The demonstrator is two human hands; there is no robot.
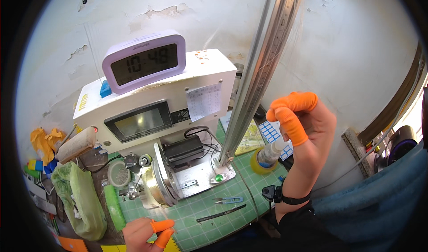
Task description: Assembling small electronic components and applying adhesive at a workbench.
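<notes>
My right hand point(312, 127) is raised to the right of the upright metal rail point(263, 65). Orange covers sit on its thumb and index finger, and their tips are pressed together; anything between them is too fine to make out. Low in the view is my left hand point(142, 235), near the front of the brass-coloured wheel point(154, 183) on the machine. It too wears orange finger covers, with thumb and fingertip pinched together, and I cannot make out what they hold. A white machine point(200, 65) with a dark screen point(140, 120) stands behind the wheel.
A lilac digital clock point(145, 60) tops the machine. Blue thread snips point(228, 200) and a black strip point(220, 213) lie on the green mat point(196, 234). A yellow-based bottle point(269, 156) stands below my right hand. A green bag point(80, 203) lies at left.
</notes>
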